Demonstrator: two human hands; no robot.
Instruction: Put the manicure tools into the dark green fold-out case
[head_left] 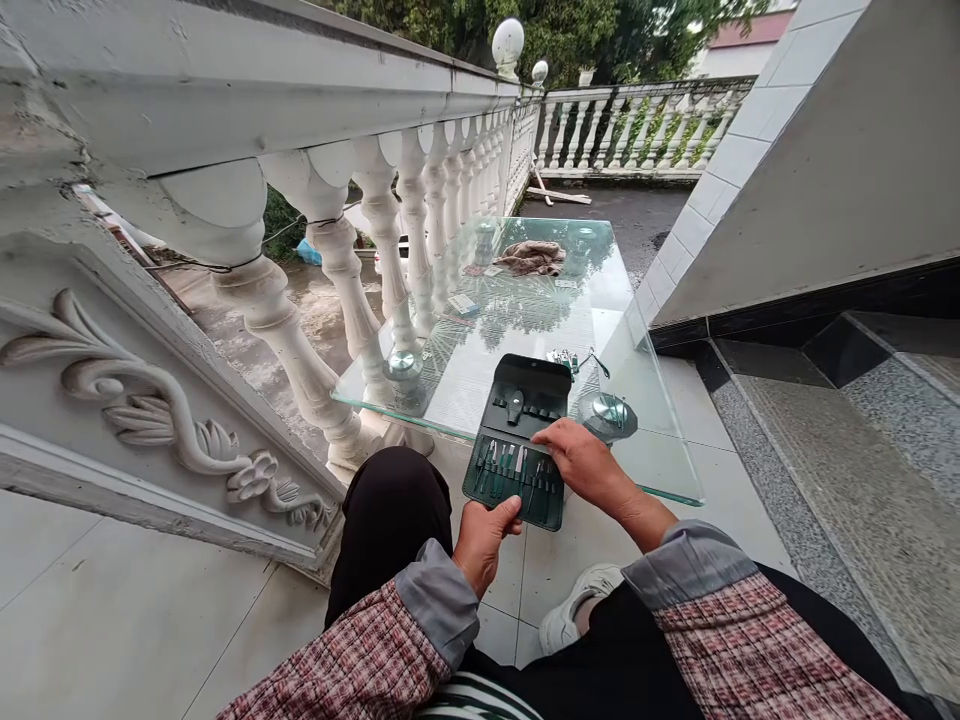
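A dark green case (491, 425) lies unfolded at the near edge of the glass table (660, 440), its lower half over the edge. Slim metal tools (519, 462) sit in loops in that half, and a dark strap holder shows in the upper half. My left hand (480, 540) grips the bottom edge of the case, thumb on top. Fingers of my right hand (581, 460) are pinched together over the right side of the case, near the tool tops; what they hold, if anything, is too small to name. Small metal pieces (564, 360) lie on the glass behind the case.
A brown cloth (531, 258) and a small light-blue packet (463, 304) lie farther back on the glass. White balusters (345, 270) run along the left, and stone steps (817, 430) rise on the right. My knees are below the table's near edge.
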